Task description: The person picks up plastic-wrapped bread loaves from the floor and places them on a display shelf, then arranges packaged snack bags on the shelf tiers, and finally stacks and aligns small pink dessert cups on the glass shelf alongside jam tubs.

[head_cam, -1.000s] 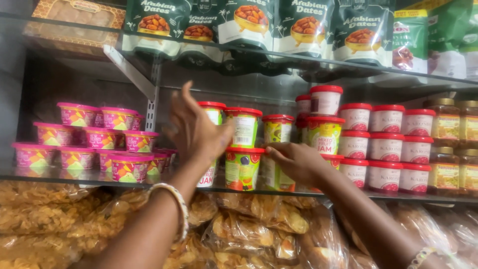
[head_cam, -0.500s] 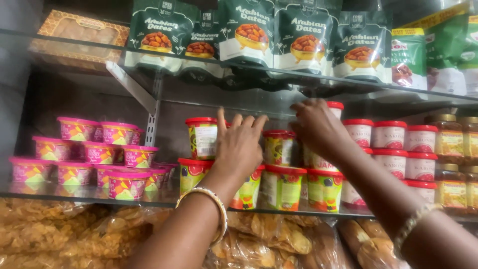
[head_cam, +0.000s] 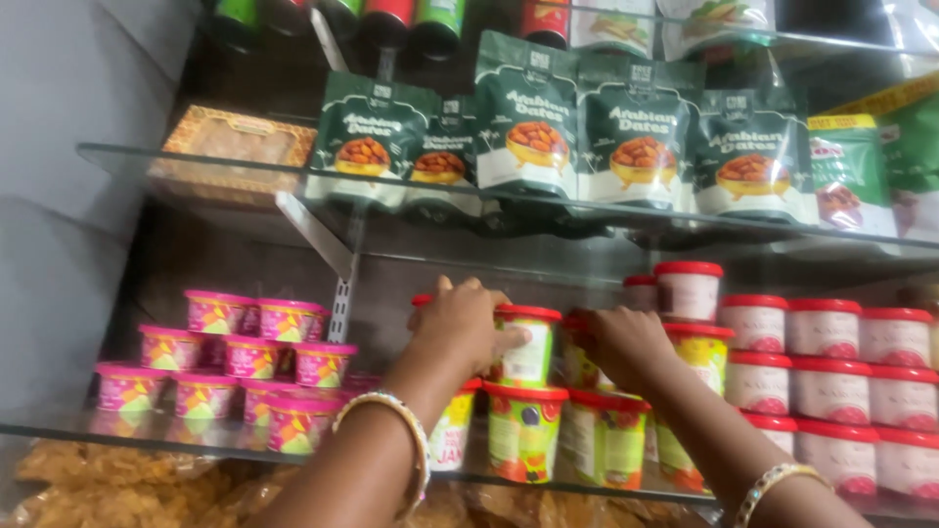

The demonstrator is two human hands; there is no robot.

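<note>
Left hand (head_cam: 460,328) now around red-lidded yellow-green tub (head_cam: 528,347)

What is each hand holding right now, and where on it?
The left hand grips a red-lidded green tub on the upper row, fingers over its lid and upper side. The right hand rests on neighbouring tubs; whether it grips one cannot be told.

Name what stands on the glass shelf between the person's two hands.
In the head view, a red-lidded tub with a green and yellow label stands between the left hand and the right hand, on another like it.
</note>
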